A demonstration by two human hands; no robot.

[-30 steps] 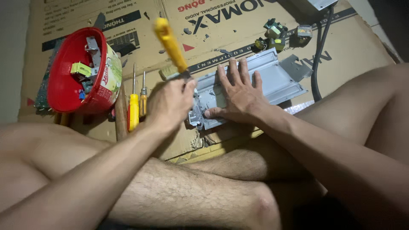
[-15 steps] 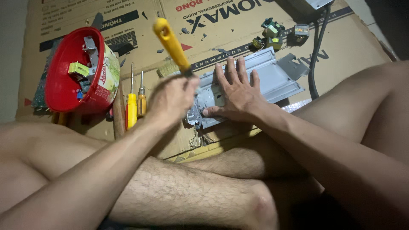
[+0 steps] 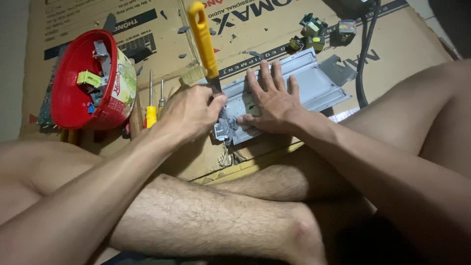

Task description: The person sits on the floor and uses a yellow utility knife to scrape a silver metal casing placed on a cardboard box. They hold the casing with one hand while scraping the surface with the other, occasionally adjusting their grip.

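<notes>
At frame centre, the left hand [image 3: 189, 114] grips a yellow-handled tool [image 3: 203, 41], its handle rising toward the top edge. The right hand [image 3: 272, 100] lies open, pressed flat on the grey metal bracket [image 3: 314, 83] on cardboard [image 3: 162, 44].

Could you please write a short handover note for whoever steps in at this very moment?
Left hand: gripping a yellow-handled tool, tip at the near end of the grey metal plate.
Right hand: flat on the plate, pinning it to the cardboard.
Red bowl of loose parts and two screwdrivers lie to the left.
Done: plate steadied.
Left: near-end piece still attached.
</notes>
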